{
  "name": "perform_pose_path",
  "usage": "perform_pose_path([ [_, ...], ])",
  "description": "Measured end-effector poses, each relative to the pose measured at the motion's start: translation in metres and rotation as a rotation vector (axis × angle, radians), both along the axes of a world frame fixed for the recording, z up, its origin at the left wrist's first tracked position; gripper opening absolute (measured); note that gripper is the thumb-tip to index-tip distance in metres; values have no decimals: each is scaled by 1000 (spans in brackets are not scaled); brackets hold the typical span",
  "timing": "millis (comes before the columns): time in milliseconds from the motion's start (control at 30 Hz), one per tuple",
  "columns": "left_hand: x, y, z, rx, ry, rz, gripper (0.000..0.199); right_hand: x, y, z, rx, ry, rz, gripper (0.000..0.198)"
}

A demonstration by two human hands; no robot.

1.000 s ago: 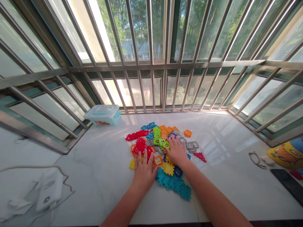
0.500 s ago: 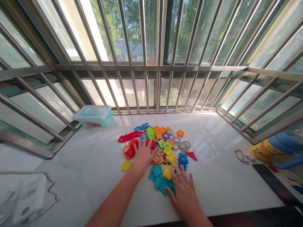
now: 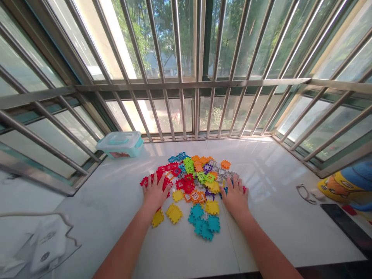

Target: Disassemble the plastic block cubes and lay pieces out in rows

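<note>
A heap of flat, toothed plastic building tiles [image 3: 193, 182] in red, yellow, teal, green, orange and grey lies on the white marble sill [image 3: 276, 217]. My left hand [image 3: 155, 190] rests flat, fingers spread, on the red tiles at the heap's left edge. My right hand [image 3: 235, 195] lies flat with fingers apart on the tiles at the heap's right edge. Neither hand grips a tile. Teal tiles [image 3: 205, 224] and two yellow tiles [image 3: 173, 212] lie loose between my forearms.
A lidded teal and clear plastic box [image 3: 120, 143] stands at the back left by the metal window bars [image 3: 186, 81]. At the right lie a thin wire loop [image 3: 304, 193], a yellow and blue cartoon toy [image 3: 345, 184] and a dark flat object [image 3: 345, 228].
My left hand slid left to the heap's left edge. My right hand moved from the near teal tiles up to the heap's right edge. The tiles are more bunched.
</note>
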State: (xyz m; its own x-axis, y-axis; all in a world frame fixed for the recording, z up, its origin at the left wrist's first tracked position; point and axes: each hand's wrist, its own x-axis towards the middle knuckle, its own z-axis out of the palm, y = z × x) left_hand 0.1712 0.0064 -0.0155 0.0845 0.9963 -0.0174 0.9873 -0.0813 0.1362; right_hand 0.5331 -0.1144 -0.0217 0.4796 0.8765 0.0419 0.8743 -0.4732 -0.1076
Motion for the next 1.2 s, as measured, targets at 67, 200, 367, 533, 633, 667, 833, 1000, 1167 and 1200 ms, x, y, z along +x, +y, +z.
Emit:
perform_pose_path([
  [67, 1, -25, -5, 13, -40, 7, 75, 2, 23, 1, -18, 29, 1, 79],
  [200, 8, -76, -8, 99, -159, -61, 70, -7, 63, 6, -55, 90, 16, 83],
  [367, -4, -137, 3, 270, -180, -246, 65, -36, 97, 16, -65, 165, 104, 87],
  [533, -35, -191, -3, 236, -90, -471, 90, -58, 114, 18, -99, 175, 167, 86],
  [633, -37, -206, -13, 176, -46, -526, 97, -74, 121, 19, -83, 189, 217, 86],
  [667, -33, -207, -16, 173, -35, -517, 96, -82, 124, 20, -83, 200, 237, 86],
  [833, 7, -190, -15, 187, -54, -494, 91, -129, 138, 36, -140, 264, 390, 86],
  [1000, 56, -163, -16, 176, -116, -396, 80, -157, 126, 63, -161, 296, 576, 79],
  [1167, 72, -134, -15, 218, -113, -242, 69, -134, 27, 55, 51, 150, 494, 77],
  [1200, 68, -128, -12, 236, -106, -225, 69, -126, 1, 45, 68, 118, 467, 79],
])
